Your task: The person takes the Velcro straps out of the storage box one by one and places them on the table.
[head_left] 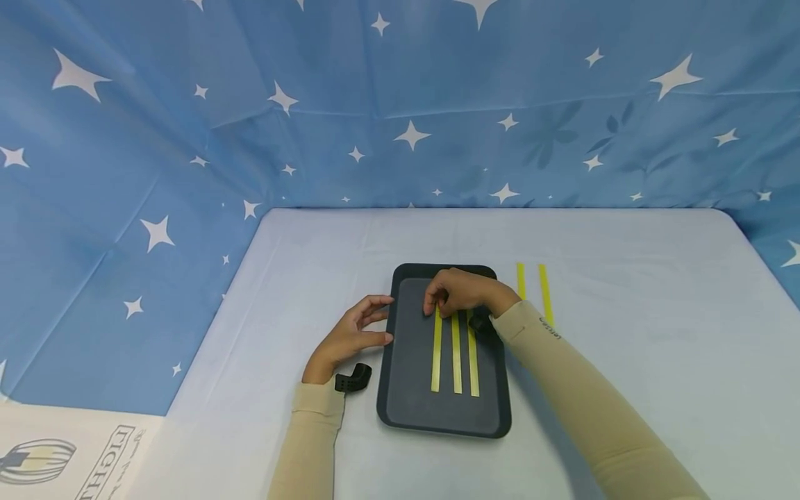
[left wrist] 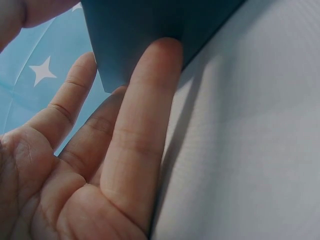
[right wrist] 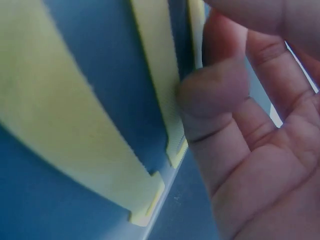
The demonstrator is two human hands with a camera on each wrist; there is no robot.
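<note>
A dark grey rectangular tray (head_left: pixel 406 410) lies on the table with three flat yellow strips running lengthwise in it. My right hand (head_left: pixel 459 290) is over the tray's far end, thumb and fingertips pinching the top of the leftmost yellow strip (head_left: pixel 436 354). In the right wrist view, the curled fingers partly hide that strip, and the other two strips show notched ends (right wrist: pixel 147 200) near the tray wall. My left hand (head_left: pixel 353 330) is at the tray's left side, its spread fingers and thumb touching the outer wall (left wrist: pixel 125 45).
Two more yellow strips (head_left: pixel 545 292) lie on the white table (head_left: pixel 637 333) right of the tray, partly behind the right sleeve. A black wrist camera (head_left: pixel 354 378) sits on the left wrist. Blue star-patterned cloth (head_left: pixel 350 83) hangs behind, and a printed sheet (head_left: pixel 75 451) lies at lower left.
</note>
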